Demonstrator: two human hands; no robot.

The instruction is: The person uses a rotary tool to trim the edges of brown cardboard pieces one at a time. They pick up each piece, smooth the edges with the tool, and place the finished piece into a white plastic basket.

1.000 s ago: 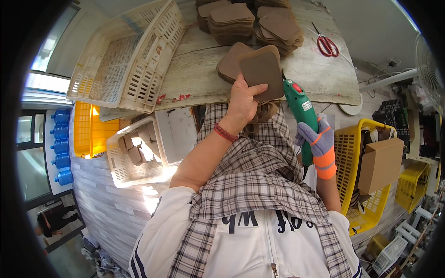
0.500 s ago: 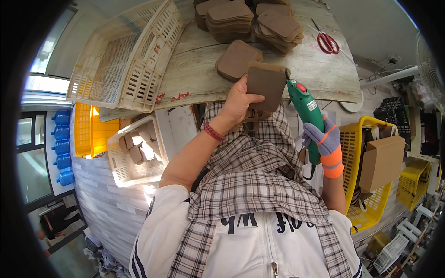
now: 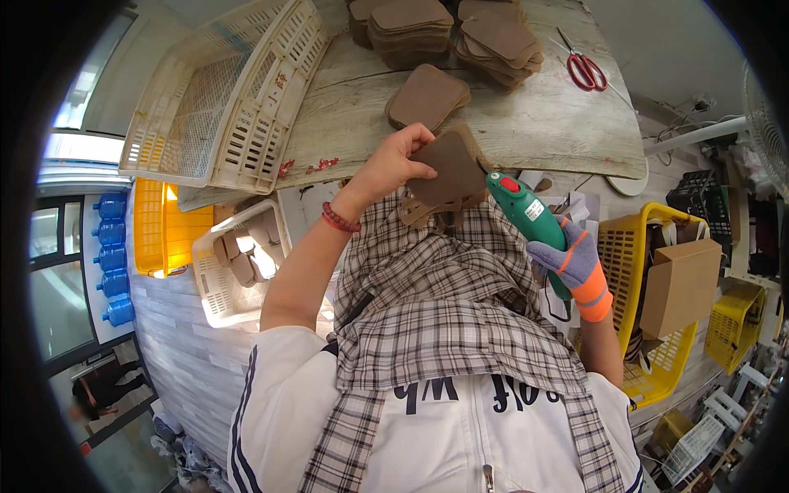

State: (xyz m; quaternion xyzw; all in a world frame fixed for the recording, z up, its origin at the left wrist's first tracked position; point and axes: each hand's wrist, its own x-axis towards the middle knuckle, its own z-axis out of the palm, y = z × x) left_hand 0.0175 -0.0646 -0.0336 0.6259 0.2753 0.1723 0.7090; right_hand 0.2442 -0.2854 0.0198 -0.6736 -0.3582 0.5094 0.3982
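My left hand [image 3: 400, 164], bare with a red bead bracelet at the wrist, pinches a brown rounded-corner piece [image 3: 446, 170] of sheet material at its left edge. Behind and under it show more brown layers. My right hand [image 3: 582, 264], in a grey and orange glove, is wrapped round a green handheld power tool [image 3: 528, 211] with a red switch. Its thin dark tip reaches the right edge of the held piece; whether it touches cannot be made out. Just beyond, a short stack of similar brown pieces [image 3: 427, 96] lies on the worn wooden table [image 3: 341, 119].
Taller brown stacks [image 3: 408, 29] and red-handled scissors [image 3: 586, 72] are on the table. A white plastic crate [image 3: 259, 123] stands at its left. Below are a pale basket [image 3: 215, 289] with brown pieces and a yellow one [image 3: 154, 230]. At right, a yellow basket [image 3: 675, 361] holds a cardboard box [image 3: 678, 287].
The brown piece has turned and come slightly left and nearer, along with my left hand. My right hand has tilted the green tool further left, its tip following the piece's edge.
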